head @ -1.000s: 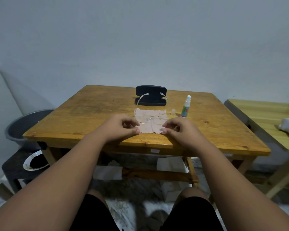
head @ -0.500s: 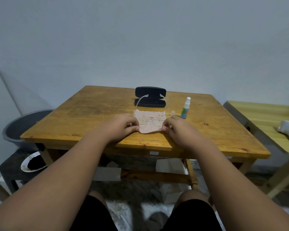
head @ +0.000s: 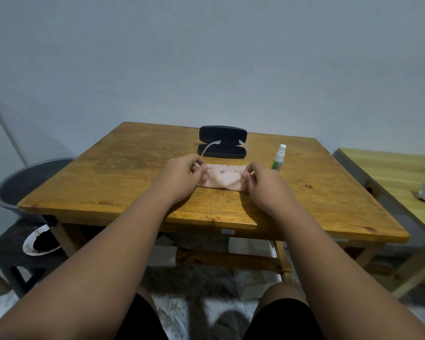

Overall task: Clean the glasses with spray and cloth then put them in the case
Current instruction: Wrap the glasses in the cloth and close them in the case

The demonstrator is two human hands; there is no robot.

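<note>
The table [head: 108,187] keeps everything within reach: the case [head: 222,141] lies open at the back, ready for the glasses, with the spray [head: 279,158] upright near its right end. In front, the left hand [head: 182,177] and right hand [head: 265,185] each pinch an end of the cloth [head: 222,179], apparently folded over the lenses for wiping. Of the glasses [head: 209,147], only the clear arms show, reaching back toward the case.

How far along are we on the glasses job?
Done: the case is open; spraying can't be confirmed, the spray bottle stands upright by the cloth. In hand: left hand and right hand pinch the pink cloth's ends over the glasses' front. Left: finish wiping, then put the glasses in the case.
</note>
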